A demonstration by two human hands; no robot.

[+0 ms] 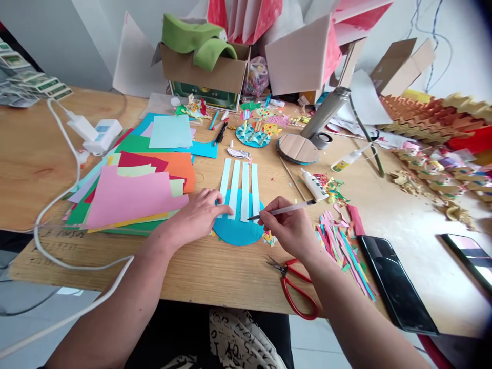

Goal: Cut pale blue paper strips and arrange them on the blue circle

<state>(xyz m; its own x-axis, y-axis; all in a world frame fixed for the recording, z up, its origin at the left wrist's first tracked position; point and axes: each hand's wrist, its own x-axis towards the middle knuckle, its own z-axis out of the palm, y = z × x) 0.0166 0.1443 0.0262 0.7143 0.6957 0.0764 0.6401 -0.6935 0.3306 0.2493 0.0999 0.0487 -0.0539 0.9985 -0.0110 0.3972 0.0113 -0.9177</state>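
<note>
A round blue paper disc (238,234) lies on the wooden table in the middle. Several pale blue paper strips (245,192) rest side by side on it, their far ends reaching past its back edge. My right hand (290,225) holds a slim pen (292,207), its tip at the near end of the strips on the right. My left hand (203,212) lies at the disc's left side with fingers spread, fingertips touching the near ends of the left strips. Nothing shows held in it.
Stacked coloured paper (130,197) lies on the left. Red scissors (295,287) sit near the front edge, beside paper scraps (346,251) and a black phone (395,282). Behind are a glue bottle (314,184), a cardboard disc (298,148) and a metal flask (326,113).
</note>
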